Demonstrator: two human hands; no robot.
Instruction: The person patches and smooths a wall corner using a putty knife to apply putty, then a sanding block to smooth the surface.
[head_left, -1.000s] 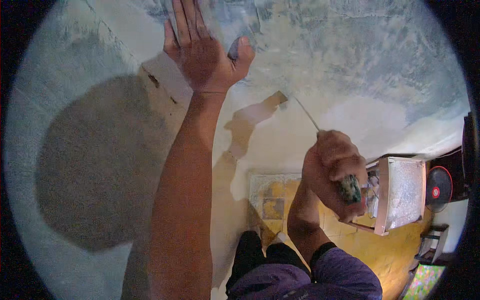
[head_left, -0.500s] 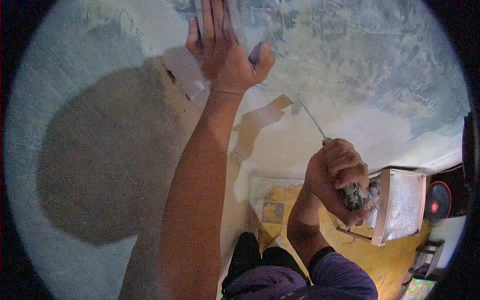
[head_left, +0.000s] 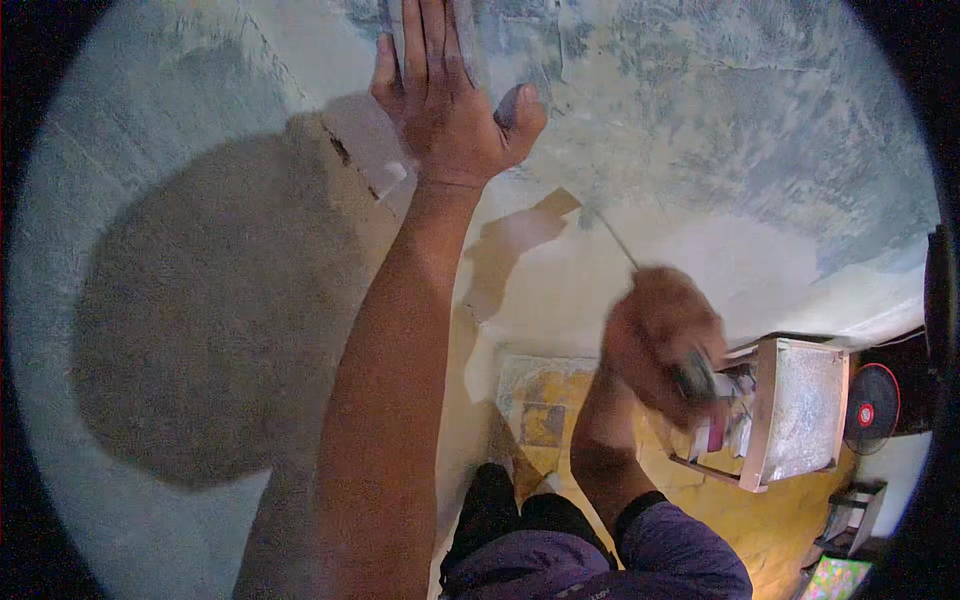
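Observation:
My left hand [head_left: 450, 120] lies flat on the patchy grey and cream wall [head_left: 720, 120], fingers stretched out and thumb apart. A pale strip shows beside its fingers at the upper rim; I cannot tell what it is. My right hand [head_left: 665, 340] is wrapped round the dark, mottled handle of a putty knife [head_left: 610, 233], blurred by motion. The blade shows edge-on as a thin line pointing up and left to the wall; its shadow has a broad, squared end. I cannot tell whether the tip touches the wall.
A dark crack [head_left: 340, 152] runs along the wall left of my left wrist. Below right, a wooden-framed piece of furniture [head_left: 800, 415] stands on the yellow floor [head_left: 690, 510], with a black and red fan [head_left: 872, 408] beyond. A large round shadow [head_left: 210, 320] covers the left side.
My right hand has moved slightly up and left with the putty knife and is now blurred. My left hand has stayed almost in place on the wall.

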